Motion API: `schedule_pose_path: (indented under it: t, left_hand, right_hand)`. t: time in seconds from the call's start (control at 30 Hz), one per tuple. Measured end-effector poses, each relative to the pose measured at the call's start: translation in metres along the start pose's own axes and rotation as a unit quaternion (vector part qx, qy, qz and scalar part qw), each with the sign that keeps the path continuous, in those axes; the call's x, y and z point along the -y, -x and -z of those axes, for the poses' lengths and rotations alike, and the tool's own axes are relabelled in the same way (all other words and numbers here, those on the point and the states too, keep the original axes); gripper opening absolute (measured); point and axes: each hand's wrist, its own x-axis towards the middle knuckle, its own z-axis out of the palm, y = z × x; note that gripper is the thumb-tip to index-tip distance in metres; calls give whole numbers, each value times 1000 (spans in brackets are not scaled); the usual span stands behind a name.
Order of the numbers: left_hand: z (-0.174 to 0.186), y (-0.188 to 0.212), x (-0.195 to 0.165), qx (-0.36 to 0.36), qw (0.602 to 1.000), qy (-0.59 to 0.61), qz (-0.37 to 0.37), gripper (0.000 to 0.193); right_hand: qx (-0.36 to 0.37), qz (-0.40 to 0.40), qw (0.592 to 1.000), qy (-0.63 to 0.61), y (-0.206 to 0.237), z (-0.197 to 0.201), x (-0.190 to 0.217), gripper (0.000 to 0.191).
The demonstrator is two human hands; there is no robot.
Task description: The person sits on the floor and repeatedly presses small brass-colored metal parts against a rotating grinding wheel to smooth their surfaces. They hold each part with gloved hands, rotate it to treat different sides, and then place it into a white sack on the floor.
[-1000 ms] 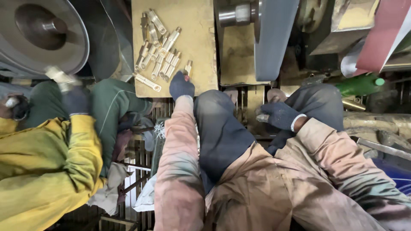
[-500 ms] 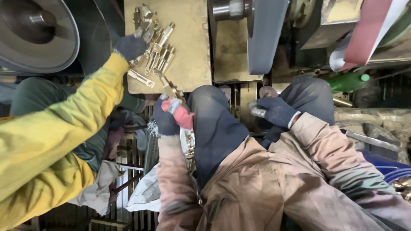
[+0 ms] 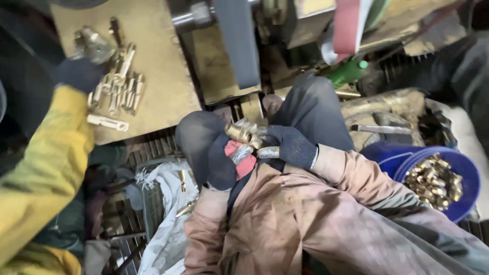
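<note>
Your two gloved hands meet over your lap with a small cluster of brass fittings (image 3: 243, 133) between them, just above your knees. Your left hand (image 3: 224, 163), in a dark glove with a red palm, lies cupped and half spread beneath a silvery piece (image 3: 241, 153) that rests on the red patch. Your right hand (image 3: 290, 146), in a dark knit glove, has its grip pressed together on the brass fittings, fingers curled round them.

Just beyond your knees stands a dusty tan counter (image 3: 163, 76), its face scuffed and coated in grit. A heap of brass and silver parts (image 3: 118, 84) lies on its left half. A co-worker's dark-gloved hand (image 3: 76, 74), on a yellow sleeve (image 3: 46, 163), reaches into that heap. A grey belt (image 3: 237, 40) hangs down past the counter's right edge, and a red belt (image 3: 349, 23) runs further right.

A green bottle-shaped thing (image 3: 349, 72) lies behind your right knee. At your right side a blue bucket (image 3: 468, 178) holds a pile of brass pieces (image 3: 433, 181). White cloth (image 3: 168, 214) lies crumpled by your left leg over a dark metal grate floor.
</note>
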Motion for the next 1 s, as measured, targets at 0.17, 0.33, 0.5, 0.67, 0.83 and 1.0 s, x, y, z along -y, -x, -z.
schedule_pose_path:
  t: [0.17, 0.33, 0.5, 0.67, 0.83, 1.0]
  left_hand:
    - [-10, -1, -32, 2, 999, -25, 29, 42]
    - [-17, 0, -63, 61, 983, -167, -51, 43]
    - [-19, -10, -62, 34, 971, -236, 17, 35]
    - [-4, -32, -36, 39, 950, -308, -38, 26]
    - [6, -82, -12, 64, 925, -354, -123, 21]
    - [6, -127, 10, 70, 945, -311, -70, 17]
  right_hand:
    - [-49, 69, 990, 116, 24, 24, 14, 52]
    - [-43, 110, 988, 97, 32, 42, 29, 53]
    - [-56, 116, 985, 112, 28, 51, 33, 47]
    - [-53, 124, 980, 149, 16, 72, 33, 48]
    - [-76, 156, 965, 196, -16, 104, 29, 46]
    - [-81, 122, 989, 27, -56, 127, 20, 36]
